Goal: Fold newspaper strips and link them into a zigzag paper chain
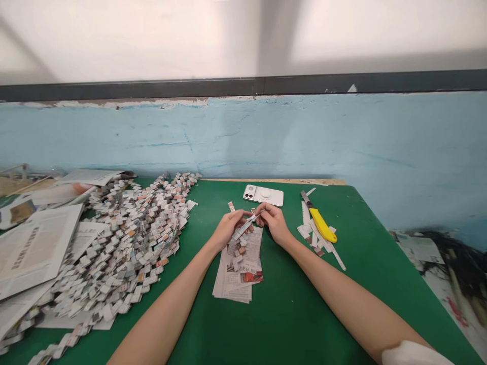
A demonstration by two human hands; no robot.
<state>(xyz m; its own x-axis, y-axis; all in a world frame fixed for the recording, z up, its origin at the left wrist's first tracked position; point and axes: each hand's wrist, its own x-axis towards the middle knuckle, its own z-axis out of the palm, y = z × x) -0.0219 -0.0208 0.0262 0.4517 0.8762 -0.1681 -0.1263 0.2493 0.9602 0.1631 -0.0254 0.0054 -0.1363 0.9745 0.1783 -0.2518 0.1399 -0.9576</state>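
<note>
Well, left hand [229,228]: fingertips pinched on the paper strip [243,230], close to the folded chain [238,254].
Right hand [274,221]: thumb and fingers pressed together on the strip's upper end, facing the other hand.
Paper strip: pale, printed, slanting between the two hands, above the stack.
Folded chain: small paper links running down from the hands, over the stack; whether it touches the sheets, I can't tell from here.
Stack [233,290]: cut newspaper pieces lying unevenly on the green table [304,319], a red picture near the lower right.
Phone [273,196]: white, camera side up, just beyond the hands.
Knife [322,224]: yellow-handled, lying across the paper scraps [316,237], off past the right hand.
Heap [142,238]: a great spread of folded paper links over on the left, some trailing toward the near edge.
Newspaper sheets [26,268]: larger, overlapping, at the heap's far left.
Wall [160,134]: pale blue, scuffed, behind the table.
</note>
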